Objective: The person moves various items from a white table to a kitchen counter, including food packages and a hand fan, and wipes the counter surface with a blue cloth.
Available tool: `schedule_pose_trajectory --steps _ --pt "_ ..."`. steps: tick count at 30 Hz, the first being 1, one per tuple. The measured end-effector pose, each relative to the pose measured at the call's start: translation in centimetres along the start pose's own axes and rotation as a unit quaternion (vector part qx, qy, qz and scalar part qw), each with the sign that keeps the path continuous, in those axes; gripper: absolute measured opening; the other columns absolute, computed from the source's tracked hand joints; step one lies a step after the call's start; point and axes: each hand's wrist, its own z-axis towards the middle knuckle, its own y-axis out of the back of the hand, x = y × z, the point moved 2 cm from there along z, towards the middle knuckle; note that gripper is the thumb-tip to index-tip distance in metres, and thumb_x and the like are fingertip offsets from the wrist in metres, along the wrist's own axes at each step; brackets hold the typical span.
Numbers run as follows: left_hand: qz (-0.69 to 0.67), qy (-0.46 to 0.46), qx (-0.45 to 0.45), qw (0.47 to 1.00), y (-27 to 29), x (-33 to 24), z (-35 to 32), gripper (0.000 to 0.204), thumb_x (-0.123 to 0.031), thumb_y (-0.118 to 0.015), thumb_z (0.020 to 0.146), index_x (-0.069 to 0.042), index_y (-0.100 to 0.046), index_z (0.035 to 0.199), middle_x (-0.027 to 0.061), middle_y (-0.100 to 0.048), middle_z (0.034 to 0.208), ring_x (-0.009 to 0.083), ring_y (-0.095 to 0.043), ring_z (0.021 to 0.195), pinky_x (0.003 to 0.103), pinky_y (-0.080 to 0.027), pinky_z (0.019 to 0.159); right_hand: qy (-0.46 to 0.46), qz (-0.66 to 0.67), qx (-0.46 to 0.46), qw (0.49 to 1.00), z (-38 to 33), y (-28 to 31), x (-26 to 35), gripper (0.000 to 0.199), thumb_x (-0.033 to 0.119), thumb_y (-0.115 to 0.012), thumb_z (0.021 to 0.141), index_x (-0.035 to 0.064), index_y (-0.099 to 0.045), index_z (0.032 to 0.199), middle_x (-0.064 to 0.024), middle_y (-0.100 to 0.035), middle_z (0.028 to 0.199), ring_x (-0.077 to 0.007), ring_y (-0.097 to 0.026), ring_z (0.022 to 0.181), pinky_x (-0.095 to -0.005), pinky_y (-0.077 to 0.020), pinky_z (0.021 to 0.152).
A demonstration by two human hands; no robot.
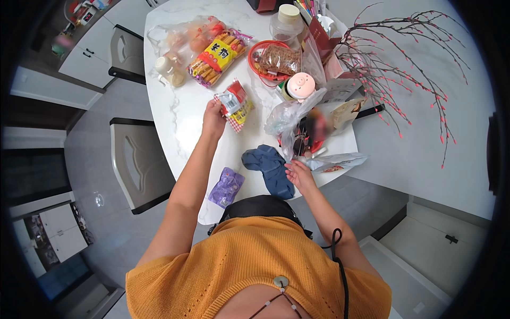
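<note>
My left hand (pixel 214 120) is closed on the edge of a small snack packet (pixel 237 106), red and yellow with a checked border, raised over the white table. My right hand (pixel 301 176) is at the table's right edge, its fingers pinched at the lower end of a crumpled clear plastic bag (pixel 288 121). Just left of those fingers lies a dark blue folded cloth (pixel 272 169). A purple packet (pixel 227 187) rests by the near edge, between my forearms. Beyond the snack packet is a large yellow-labelled bag of stick snacks (pixel 219 56).
The white table (pixel 186 127) also bears a red basket (pixel 252 59) with bagged food, a lidded jar (pixel 287 24), a pink pig-faced lid (pixel 301 86), a bottle (pixel 170 72) and bagged fruit (pixel 199 40). Budded branches (pixel 404 80) spread at right. Chairs (pixel 139 165) stand left.
</note>
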Motion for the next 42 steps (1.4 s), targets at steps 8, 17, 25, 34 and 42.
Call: schedule_pose_trajectory --steps 8,17,25,34,42 --pt "-0.232 0.001 0.032 0.972 -4.2 -2.4 5.1 0.03 -0.014 -0.04 0.094 -0.002 -0.044 0.122 0.0103 -0.05 0.126 0.0243 -0.045 0.119 0.043 -0.031 0.105 -0.004 0.015 -0.016 1.0 0.3 1.2 0.0 0.025 0.015 -0.05 0.091 0.0097 -0.05 0.115 -0.009 -0.061 0.103 -0.0143 -0.06 0.078 -0.0253 -0.0494 0.065" --pt "-0.087 0.117 -0.005 0.989 -8.2 0.5 9.6 0.029 -0.014 -0.047 0.089 -0.007 -0.046 0.117 0.0069 -0.048 0.117 0.0265 -0.042 0.116 0.047 -0.037 0.094 -0.018 -0.024 -0.009 1.0 -0.2 0.6 -0.3 0.025 0.013 -0.05 0.09 0.0081 -0.048 0.115 -0.0095 -0.061 0.105 -0.0149 -0.06 0.079 -0.027 -0.0499 0.067" --pt "0.21 0.178 0.073 0.959 -3.9 7.8 2.0 0.022 -0.013 -0.056 0.084 -0.006 -0.055 0.105 0.0015 -0.059 0.094 0.014 -0.055 0.088 0.029 -0.044 0.08 -0.004 -0.066 -0.014 0.998 -0.2 -0.1 -0.3 0.023 0.016 -0.052 0.09 0.0085 -0.048 0.112 -0.008 -0.061 0.105 -0.0138 -0.06 0.08 -0.0255 -0.0491 0.069" --pt "0.28 0.215 0.105 0.93 -5.3 11.1 -1.8 0.019 -0.015 -0.057 0.084 -0.006 -0.056 0.1 0.001 -0.06 0.086 0.0124 -0.058 0.076 0.027 -0.048 0.066 0.003 -0.1 -0.025 0.995 -2.3 0.2 -0.1 0.027 0.017 -0.05 0.091 0.0106 -0.052 0.117 -0.0043 -0.062 0.103 -0.0109 -0.059 0.079 -0.0243 -0.0482 0.069" --pt "0.272 0.257 0.093 0.923 -5.1 13.0 -1.8 0.02 -0.012 -0.06 0.082 -0.001 -0.053 0.096 0.0112 -0.061 0.09 0.0216 -0.062 0.08 0.037 -0.053 0.07 0.011 -0.07 -0.068 0.995 -4.4 4.4 -1.2 0.027 0.017 -0.051 0.09 0.0104 -0.053 0.116 -0.0046 -0.062 0.104 -0.0125 -0.059 0.081 -0.0238 -0.0477 0.069"
